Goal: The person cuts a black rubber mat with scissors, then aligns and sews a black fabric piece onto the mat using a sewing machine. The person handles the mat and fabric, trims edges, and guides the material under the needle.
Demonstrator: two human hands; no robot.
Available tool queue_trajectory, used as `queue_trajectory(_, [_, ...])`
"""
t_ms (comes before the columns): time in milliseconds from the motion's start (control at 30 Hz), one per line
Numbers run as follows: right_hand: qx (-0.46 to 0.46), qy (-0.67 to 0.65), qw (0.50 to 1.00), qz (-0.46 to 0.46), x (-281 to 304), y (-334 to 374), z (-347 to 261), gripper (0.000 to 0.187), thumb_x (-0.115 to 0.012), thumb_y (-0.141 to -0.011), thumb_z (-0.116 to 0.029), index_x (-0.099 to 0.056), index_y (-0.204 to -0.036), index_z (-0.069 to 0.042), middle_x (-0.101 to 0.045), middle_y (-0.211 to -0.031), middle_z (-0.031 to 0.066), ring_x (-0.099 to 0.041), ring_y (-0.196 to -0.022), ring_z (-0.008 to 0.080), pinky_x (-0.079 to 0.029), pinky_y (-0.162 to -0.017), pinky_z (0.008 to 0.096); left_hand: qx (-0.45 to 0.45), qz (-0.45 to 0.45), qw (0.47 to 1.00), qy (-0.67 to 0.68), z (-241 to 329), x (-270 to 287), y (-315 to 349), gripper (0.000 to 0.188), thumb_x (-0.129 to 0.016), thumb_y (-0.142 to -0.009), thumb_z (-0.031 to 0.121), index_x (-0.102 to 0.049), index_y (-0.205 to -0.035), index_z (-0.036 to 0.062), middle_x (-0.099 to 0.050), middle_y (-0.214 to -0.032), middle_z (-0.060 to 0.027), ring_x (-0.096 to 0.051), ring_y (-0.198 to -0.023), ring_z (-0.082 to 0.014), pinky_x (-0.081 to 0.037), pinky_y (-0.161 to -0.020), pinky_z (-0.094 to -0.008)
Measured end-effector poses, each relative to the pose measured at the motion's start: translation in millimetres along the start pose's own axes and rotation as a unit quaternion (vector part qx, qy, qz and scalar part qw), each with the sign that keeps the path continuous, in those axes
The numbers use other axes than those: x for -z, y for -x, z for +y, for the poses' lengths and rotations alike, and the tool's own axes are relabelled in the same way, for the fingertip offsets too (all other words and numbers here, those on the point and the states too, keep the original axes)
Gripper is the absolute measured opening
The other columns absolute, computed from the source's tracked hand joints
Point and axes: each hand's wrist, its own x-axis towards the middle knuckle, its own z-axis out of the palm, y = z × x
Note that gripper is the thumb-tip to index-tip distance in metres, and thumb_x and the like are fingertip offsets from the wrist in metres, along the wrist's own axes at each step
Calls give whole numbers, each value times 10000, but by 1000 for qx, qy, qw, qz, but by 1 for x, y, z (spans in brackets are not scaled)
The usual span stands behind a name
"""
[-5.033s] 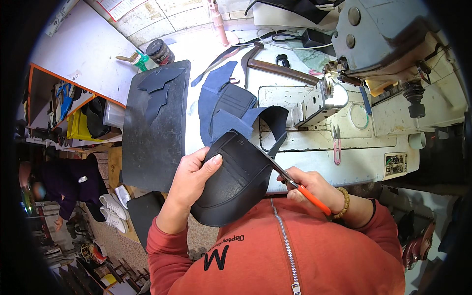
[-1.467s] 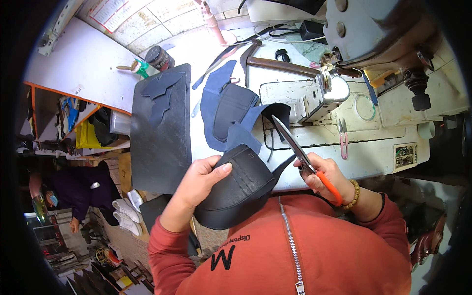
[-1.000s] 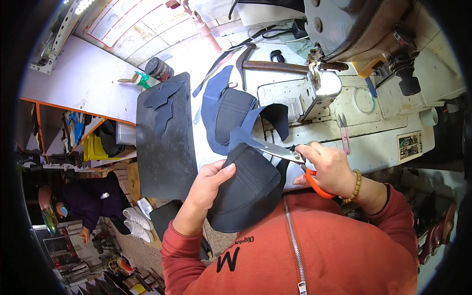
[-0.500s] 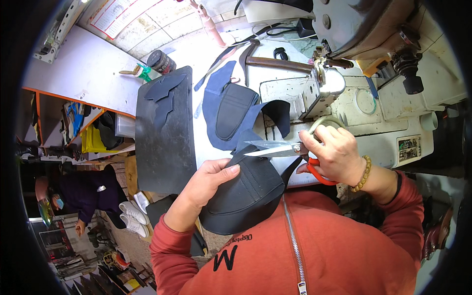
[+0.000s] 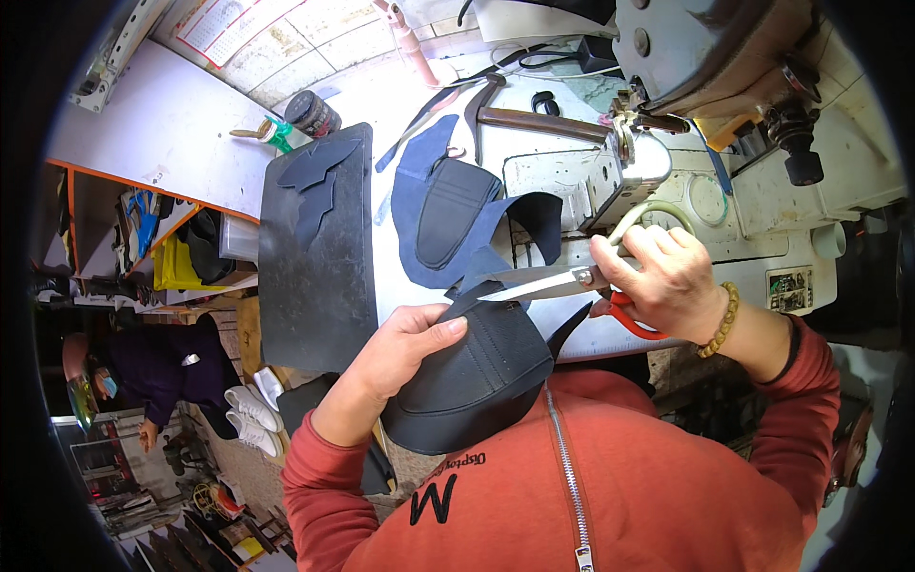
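My left hand (image 5: 405, 345) is closed on the edge of a black stitched shoe upper (image 5: 467, 381), thumb on top, close to my body. My right hand (image 5: 667, 281) is wrapped round a pair of scissors (image 5: 543, 284) with one pale green and one red handle loop. The blades point left, parted a little, with their tips at the upper's top edge by my left thumb. Beyond them on the white table lies a second upper (image 5: 459, 214), dark blue lining outward around a black stitched panel. Whether the blades touch the material I cannot tell.
A black cutting board (image 5: 315, 276) with dark scraps (image 5: 319, 186) lies left. A hammer (image 5: 543, 122) lies behind the second upper. The sewing machine (image 5: 715, 57) fills the right back. A dark jar (image 5: 312, 114) stands at back left. Another person (image 5: 162, 377) is at far left.
My right hand has shifted a little right and up with the scissors, drawing the blades slightly right. The blades look closer together. My left hand and the upper have barely moved.
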Motion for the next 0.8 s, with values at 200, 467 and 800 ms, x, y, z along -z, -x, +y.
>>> queue_trajectory(200, [5, -4, 1000, -13, 6, -2, 2, 463, -654, -741, -436, -606, -1097, -143, -569, -871, 66, -552, -687, 184, -415, -578, 295, -4, -5, 1000, -9, 2, -1, 1, 277, -597, -919, 142, -619, -1094, -72, -676, -931, -83, -639, -764, -107, -513, -707, -224])
queue_trajectory(467, [27, 17, 999, -6, 9, -4, 9, 389, -656, -743, -346, -622, -1070, -139, -550, -806, 48, -552, -657, 176, -424, -560, 284, 4, -5, 1000, -24, 5, -2, 1, 275, -604, -917, 150, -623, -1082, -69, -676, -927, -71, -629, -760, -94, -505, -709, -218])
queue_trajectory(800, [35, 22, 999, 12, 5, 2, 12, 350, -647, -743, -267, -627, -1063, -128, -556, -785, 44, -545, -623, 170, -432, -546, 277, 11, -15, 1000, -24, 5, 0, 0, 271, -604, -917, 151, -625, -1073, -69, -679, -920, -72, -639, -754, -101, -513, -705, -223])
